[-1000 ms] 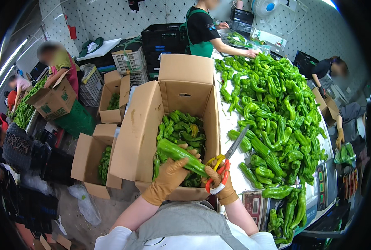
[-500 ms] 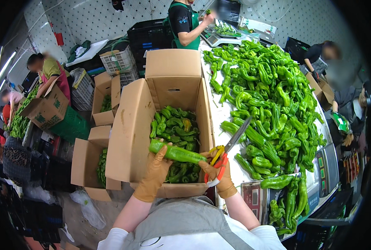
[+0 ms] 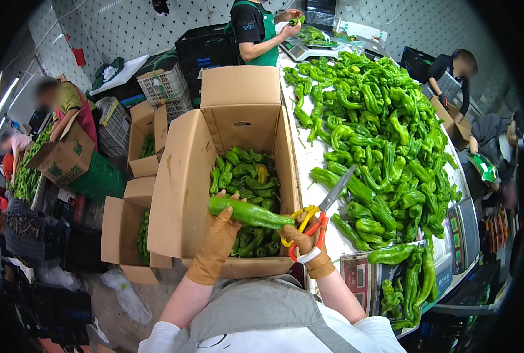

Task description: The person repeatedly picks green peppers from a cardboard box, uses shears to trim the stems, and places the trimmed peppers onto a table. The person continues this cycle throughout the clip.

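Observation:
A long, thick green pepper [image 3: 250, 213] lies level above the open cardboard box [image 3: 182, 170] in front of me. My left hand [image 3: 218, 238], in a brown glove, grips its left end with the fingers wrapped round it. Scissors with yellow and red handles [image 3: 322, 226] hang on my gloved right hand [image 3: 309, 247], their blades pointing up and right over the table. Fingers of that hand also touch the pepper's right end. Down in the box lie many green peppers [image 3: 247, 173], one of them yellowish.
A large heap of green peppers [image 3: 385, 135] covers the white table [image 3: 302, 159] at right. Scales [image 3: 356, 276] stand at its near edge, some peppers on one. Smaller cardboard boxes [image 3: 117, 226] sit at left. A co-worker in a green apron [image 3: 268, 44] stands at the far end; others work at both sides.
The scissor handles look spread wider around my right hand, and the blades have shifted slightly. My left hand keeps its hold on the pepper. The far co-worker's hands have come together around something green.

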The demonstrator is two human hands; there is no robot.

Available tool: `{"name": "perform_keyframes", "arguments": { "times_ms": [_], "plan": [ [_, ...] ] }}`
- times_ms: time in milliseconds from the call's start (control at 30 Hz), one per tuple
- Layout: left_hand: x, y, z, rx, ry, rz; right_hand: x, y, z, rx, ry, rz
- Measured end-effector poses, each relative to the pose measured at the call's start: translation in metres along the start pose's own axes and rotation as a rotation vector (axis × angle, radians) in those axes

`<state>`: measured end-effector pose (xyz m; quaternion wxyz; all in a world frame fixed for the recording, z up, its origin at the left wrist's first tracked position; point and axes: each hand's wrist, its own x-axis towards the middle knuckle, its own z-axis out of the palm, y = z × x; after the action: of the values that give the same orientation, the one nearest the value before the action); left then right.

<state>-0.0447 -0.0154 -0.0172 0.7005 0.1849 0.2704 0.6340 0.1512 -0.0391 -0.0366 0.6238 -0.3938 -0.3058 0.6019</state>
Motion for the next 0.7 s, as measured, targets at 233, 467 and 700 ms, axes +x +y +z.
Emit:
{"name": "perform_keyframes", "arguments": {
  "times_ms": [233, 467, 700],
  "plan": [
    [0.003, -0.009, -0.01, 0.053, 0.176, -0.203, 0.001, 0.005, -0.005, -0.026, -0.106, -0.202],
    [0.007, -0.012, -0.015, 0.155, 0.148, -0.157, 0.0, -0.01, 0.002, 0.032, -0.108, -0.17],
    [0.005, -0.005, 0.015, 0.348, 0.13, 0.08, 0.002, -0.016, 0.0, -0.089, -0.096, -0.016]
  ]
}}
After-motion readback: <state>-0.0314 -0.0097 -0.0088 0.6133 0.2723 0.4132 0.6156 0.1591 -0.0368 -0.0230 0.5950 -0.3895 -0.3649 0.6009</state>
